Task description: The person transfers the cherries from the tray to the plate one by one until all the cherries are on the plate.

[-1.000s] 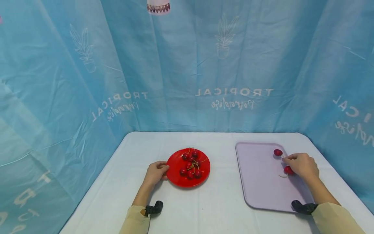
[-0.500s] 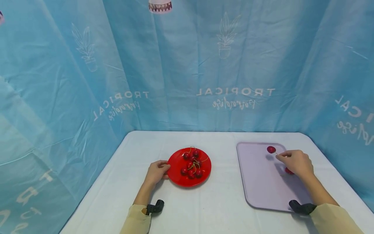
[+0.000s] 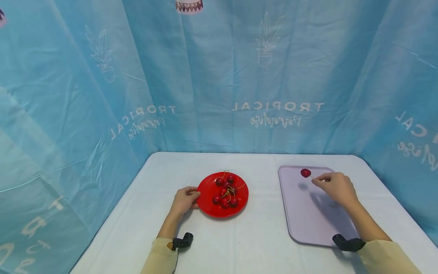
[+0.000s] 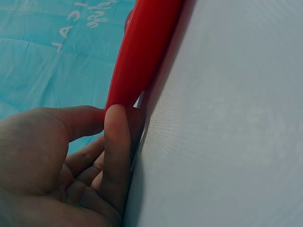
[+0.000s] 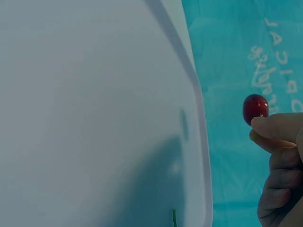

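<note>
My left hand (image 3: 184, 200) pinches the left rim of a red plate (image 3: 205, 207) between thumb and fingers, which the left wrist view shows from the side. Several dark red cherries (image 3: 224, 192) with green stems lie bunched on the plate. Over a lilac tray (image 3: 304, 228), my right hand (image 3: 337, 188) pinches a cherry (image 3: 305, 173) by its stem, raised off the surface. In the right wrist view that cherry (image 5: 255, 109) shows just beyond the thumb tip. A green stem (image 5: 174, 218) pokes in at the bottom of that view; its fruit is out of sight there.
A white-covered table (image 3: 260, 228) carries both plate and tray, with a gap of table between them. Blue printed curtains (image 3: 219, 76) enclose the back and sides. Each wrist wears a black camera mount (image 3: 347, 242).
My right hand has lifted the cherry from the tray and carried it leftward. A second cherry seen earlier beneath that hand is now hidden in the head view. My left hand keeps its hold on the plate.
</note>
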{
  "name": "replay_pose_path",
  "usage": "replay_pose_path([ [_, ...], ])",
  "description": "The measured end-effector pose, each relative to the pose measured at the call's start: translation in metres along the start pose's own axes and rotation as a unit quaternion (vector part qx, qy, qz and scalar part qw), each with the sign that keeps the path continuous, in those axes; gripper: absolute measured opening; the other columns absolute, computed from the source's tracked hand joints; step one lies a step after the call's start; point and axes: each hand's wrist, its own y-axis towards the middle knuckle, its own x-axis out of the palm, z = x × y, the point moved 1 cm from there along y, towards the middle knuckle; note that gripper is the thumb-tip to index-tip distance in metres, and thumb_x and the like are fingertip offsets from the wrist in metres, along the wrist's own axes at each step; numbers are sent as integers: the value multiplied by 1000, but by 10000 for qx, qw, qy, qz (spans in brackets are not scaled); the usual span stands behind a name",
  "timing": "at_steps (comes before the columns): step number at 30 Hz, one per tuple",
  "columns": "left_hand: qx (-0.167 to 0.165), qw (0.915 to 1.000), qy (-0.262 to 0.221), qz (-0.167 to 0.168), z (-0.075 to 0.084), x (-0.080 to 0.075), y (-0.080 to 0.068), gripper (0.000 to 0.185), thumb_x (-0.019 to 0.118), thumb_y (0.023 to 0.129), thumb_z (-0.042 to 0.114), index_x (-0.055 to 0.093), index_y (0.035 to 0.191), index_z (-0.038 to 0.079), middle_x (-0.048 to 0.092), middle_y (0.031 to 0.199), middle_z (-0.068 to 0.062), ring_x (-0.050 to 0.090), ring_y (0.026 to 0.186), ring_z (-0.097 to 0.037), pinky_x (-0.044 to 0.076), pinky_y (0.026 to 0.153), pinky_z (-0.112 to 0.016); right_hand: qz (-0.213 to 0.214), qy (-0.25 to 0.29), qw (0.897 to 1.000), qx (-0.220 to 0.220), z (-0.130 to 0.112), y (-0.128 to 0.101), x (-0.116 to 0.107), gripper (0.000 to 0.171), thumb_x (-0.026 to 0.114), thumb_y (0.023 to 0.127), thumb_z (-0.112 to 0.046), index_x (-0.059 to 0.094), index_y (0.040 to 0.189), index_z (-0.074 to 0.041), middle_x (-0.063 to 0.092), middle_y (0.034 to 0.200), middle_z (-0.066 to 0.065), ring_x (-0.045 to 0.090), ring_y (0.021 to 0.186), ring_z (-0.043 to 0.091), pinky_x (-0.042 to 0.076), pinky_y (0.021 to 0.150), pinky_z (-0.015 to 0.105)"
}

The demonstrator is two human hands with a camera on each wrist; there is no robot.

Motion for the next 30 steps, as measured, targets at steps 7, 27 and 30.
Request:
replay_pose_path([
  [7, -42, 10000, -71, -5, 1, 1, -1, 36, 64, 93, 19, 60, 124, 1, 66, 102, -11, 64, 61, -18, 57, 62, -30, -95, 340, 9993, -154, -11, 1, 6, 32, 71, 87, -31, 74, 94, 0, 69, 85, 11, 54, 73, 25, 44, 55, 32],
  [27, 14, 9999, -102, 16, 2, -1, 2, 36, 66, 92, 20, 60, 123, 2, 66, 101, -12, 64, 61, -20, 57, 62, -29, -401, 708, 9947, -634, -52, 1, 33, 27, 73, 86, -31, 76, 93, -5, 63, 70, 5, 48, 63, 19, 41, 50, 30],
  [30, -99, 9999, -93, -2, -1, 0, 1, 37, 66, 92, 21, 60, 123, 3, 65, 101, -11, 64, 62, -20, 56, 62, -29, -456, 678, 9944, -675, -58, -2, 41, 24, 74, 84, -29, 76, 92, -6, 58, 64, 1, 47, 61, 19, 40, 48, 29],
])
